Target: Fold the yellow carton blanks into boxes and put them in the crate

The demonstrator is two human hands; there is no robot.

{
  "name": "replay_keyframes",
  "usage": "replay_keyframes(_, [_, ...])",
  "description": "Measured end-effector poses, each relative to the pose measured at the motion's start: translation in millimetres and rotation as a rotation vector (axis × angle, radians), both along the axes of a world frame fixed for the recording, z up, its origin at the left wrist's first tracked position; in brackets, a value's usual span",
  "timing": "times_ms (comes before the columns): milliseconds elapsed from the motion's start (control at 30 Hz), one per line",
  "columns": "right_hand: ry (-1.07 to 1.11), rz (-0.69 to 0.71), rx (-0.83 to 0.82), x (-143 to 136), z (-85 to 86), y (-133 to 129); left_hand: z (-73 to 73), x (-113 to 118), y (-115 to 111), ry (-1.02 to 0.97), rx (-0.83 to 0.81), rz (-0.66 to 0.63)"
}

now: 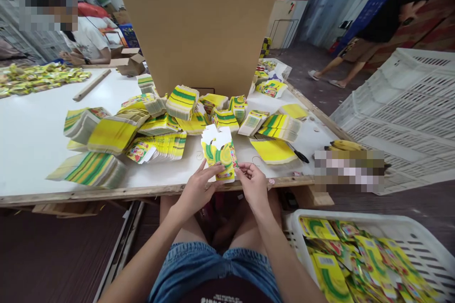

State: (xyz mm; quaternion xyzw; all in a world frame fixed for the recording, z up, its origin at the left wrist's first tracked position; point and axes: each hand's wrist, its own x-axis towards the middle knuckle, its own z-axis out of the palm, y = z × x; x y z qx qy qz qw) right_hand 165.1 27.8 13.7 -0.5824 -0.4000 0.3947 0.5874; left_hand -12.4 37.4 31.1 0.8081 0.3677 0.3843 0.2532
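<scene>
At the table's front edge lies a flattened yellow-and-green printed carton with white cut-out tabs at its far end. My left hand rests its fingers across the near left part of this carton, with the thumb at its lower edge. At the carton's right edge, my right hand pinches with thumb and curled fingers. Just beyond are stacks of similar flat cartons, among them a fanned stack on the left and a yellow stack on the right. A black-handled tool sticks out beside the right stack.
A tall cardboard sheet stands behind the stacks. Low at my right, a white basket holds several yellow-green packs; bananas lie above it. White crates stand further right. One person sits at far left; another stands at right.
</scene>
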Motion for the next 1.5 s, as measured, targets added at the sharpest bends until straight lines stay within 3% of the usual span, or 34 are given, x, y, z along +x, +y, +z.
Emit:
replay_keyframes(100, [0.085, 0.018, 0.016, 1, 7.4, -17, 5.0, 2, -10, -0.364, -0.138, 0.156])
replay_keyframes(167, [0.193, 0.069, -0.001, 0, 13.8, -35, 7.5, 5, -19, -0.650, -0.324, 0.167])
replay_keyframes(233, [0.320, 0.139, -0.041, -3, 18.3, -51, 8.7, 10, -28, -0.849, -0.566, 0.069])
replay_keyframes(300, [0.407, 0.198, -0.084, -8, 19.6, -62, 9.1, 14, -35, -0.925, -0.797, -0.058])
replay_keyframes(400, [0.411, 0.250, -0.100, -13, 18.6, -69, 9.9, 16, -43, -0.976, -0.982, -0.166])
replay_keyframes(533, [0.257, 0.257, -0.070, -16, 23.3, -73, 10.0, 15, -48, -1.019, -1.011, -0.157])
replay_keyframes(733, [0.073, 0.310, -0.147, -22, 33.6, -82, 0.4, 24, -51, -1.044, -0.993, 0.031])
replay_keyframes(867, [-0.151, 0.282, -0.174, -24, 30.9, -86, -5.5, 27, -54, -0.926, -0.910, 0.145])
replay_keyframes(1000, [-0.292, 0.255, -0.173, -20, 25.1, -85, -2.4, 22, -61, -0.802, -0.803, 0.175])
replay_keyframes(1200, [-0.230, 0.300, 0.059, -8, 21.6, -84, 4.0, 10, -69, -0.701, -0.842, -0.045])
replay_keyframes(1500, [-0.249, 0.550, 0.041, 18, 37.4, -82, 6.2, -8, -70, -0.710, -1.053, -0.308])
